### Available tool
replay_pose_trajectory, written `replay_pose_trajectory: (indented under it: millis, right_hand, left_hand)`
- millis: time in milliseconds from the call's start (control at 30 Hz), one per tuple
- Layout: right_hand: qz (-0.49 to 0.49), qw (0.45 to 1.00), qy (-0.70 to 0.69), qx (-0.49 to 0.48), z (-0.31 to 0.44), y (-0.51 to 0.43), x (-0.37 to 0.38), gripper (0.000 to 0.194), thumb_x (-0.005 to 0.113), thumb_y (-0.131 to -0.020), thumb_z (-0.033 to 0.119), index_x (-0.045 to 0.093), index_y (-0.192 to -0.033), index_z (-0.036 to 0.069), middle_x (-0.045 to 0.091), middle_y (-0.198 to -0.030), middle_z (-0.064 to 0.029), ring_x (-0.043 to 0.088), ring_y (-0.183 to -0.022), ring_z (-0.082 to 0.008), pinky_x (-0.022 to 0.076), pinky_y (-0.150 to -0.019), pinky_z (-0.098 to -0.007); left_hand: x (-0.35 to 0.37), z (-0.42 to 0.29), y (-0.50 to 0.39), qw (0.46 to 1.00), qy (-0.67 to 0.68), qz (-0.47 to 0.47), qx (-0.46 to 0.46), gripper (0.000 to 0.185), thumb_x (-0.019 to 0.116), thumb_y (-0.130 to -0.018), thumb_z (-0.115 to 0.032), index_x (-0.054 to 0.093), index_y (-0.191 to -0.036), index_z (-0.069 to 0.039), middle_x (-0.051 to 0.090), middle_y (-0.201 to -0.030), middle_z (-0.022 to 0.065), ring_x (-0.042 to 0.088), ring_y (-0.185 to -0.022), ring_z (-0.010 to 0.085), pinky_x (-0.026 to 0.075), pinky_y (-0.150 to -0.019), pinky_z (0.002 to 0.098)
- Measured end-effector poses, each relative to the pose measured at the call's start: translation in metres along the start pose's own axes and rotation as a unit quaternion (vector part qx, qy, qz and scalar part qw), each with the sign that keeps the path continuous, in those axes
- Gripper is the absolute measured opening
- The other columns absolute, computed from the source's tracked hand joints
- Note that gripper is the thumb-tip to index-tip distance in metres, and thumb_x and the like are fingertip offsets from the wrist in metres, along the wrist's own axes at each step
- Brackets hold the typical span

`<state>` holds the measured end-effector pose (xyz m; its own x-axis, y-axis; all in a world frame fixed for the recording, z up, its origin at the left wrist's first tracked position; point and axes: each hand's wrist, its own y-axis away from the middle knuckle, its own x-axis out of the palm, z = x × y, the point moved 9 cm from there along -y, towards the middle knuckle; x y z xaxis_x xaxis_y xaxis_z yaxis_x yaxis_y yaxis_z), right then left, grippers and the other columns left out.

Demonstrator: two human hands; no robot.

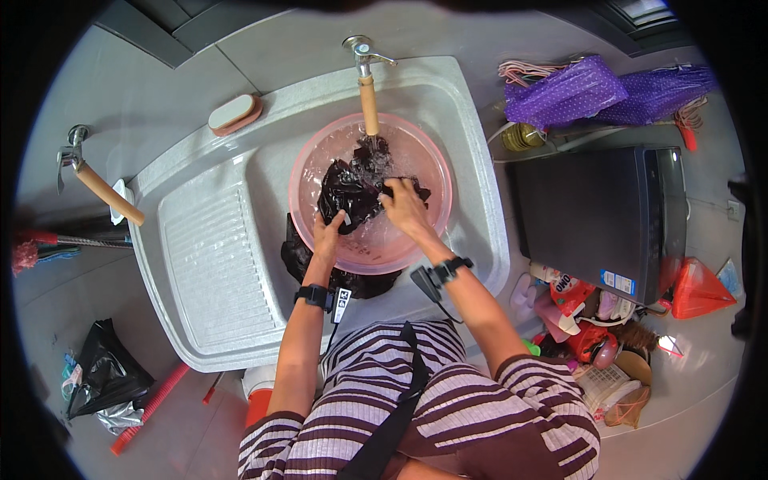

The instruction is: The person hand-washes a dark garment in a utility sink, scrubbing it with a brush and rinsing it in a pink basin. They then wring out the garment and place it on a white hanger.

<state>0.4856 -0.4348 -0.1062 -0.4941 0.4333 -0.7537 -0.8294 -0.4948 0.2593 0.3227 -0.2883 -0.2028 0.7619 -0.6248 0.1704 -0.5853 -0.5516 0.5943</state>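
Observation:
A pink plastic basin (444, 225) of water stands in a grey laundry sink (486, 240). Water runs into it from a tap (363, 60) with a tan hose (368, 108). Dark wet cloth (348, 192) lies in the basin. My left hand (327, 237) holds its lower left edge, thumb on top near a small white tag. My right hand (405, 207) rests on the cloth's right part, fingers bent over it; whether they grip is hard to tell. More dark wet cloth (363, 285) lies in the sink under the basin's near rim.
Left of the basin is a ribbed washboard (210, 258). A brush (233, 115) sits on the sink's back rim, and a second tap hose (111, 192) hangs at the left. A dark washing machine (576, 216) stands at the right, with bottles and bags (576, 294) near it.

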Motion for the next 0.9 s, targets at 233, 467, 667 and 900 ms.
replay_pose_trajectory:
  millis: [233,467,667,900]
  right_hand:
    - [0.178,0.969,0.149,0.088,-0.037,-0.023,0.086,0.036,0.056,-0.085,0.025,0.056,-0.110,-0.001,0.059,-0.111,-0.0268,0.064,-0.096,-0.0384,0.0514,-0.080,-0.0470]
    - [0.271,0.815,-0.337,0.385,-0.086,0.020,0.075,0.047,0.047,-0.090,0.025,0.042,-0.124,-0.008,0.054,-0.112,-0.0268,0.069,-0.070,-0.0360,0.0555,-0.052,-0.0434]
    - [0.101,0.989,0.026,0.100,-0.051,-0.012,-0.020,0.041,0.057,-0.086,0.020,0.053,-0.122,0.002,0.053,-0.125,-0.0231,0.064,-0.098,-0.0347,0.0535,-0.078,-0.0422]
    - [0.077,0.985,0.094,-0.119,0.042,-0.051,0.014,0.038,0.065,-0.082,0.019,0.057,-0.117,0.007,0.052,-0.121,-0.0130,0.053,-0.109,-0.0337,0.0458,-0.093,-0.0451]
  left_hand:
    - [0.004,0.050,-0.010,0.981,0.000,-0.064,-0.184,0.052,0.057,-0.086,-0.005,0.034,-0.132,-0.005,0.050,-0.125,0.0149,0.053,-0.110,0.0306,0.048,-0.088,0.0425]
    - [0.016,-0.040,-0.018,0.998,0.004,0.020,0.051,0.037,0.060,-0.088,-0.011,0.048,-0.122,-0.008,0.056,-0.110,0.0046,0.051,-0.104,0.0182,0.037,-0.095,0.0287]
    - [0.034,-0.098,-0.013,0.983,-0.088,0.108,0.117,0.066,0.076,-0.074,-0.014,0.041,-0.130,-0.007,0.057,-0.105,0.0161,0.058,-0.093,0.0230,0.048,-0.079,0.0309]
    - [-0.006,-0.021,-0.012,0.912,-0.365,-0.153,0.111,0.068,0.074,-0.076,-0.026,0.041,-0.128,0.002,0.057,-0.109,0.0249,0.059,-0.096,0.0414,0.046,-0.087,0.0462]
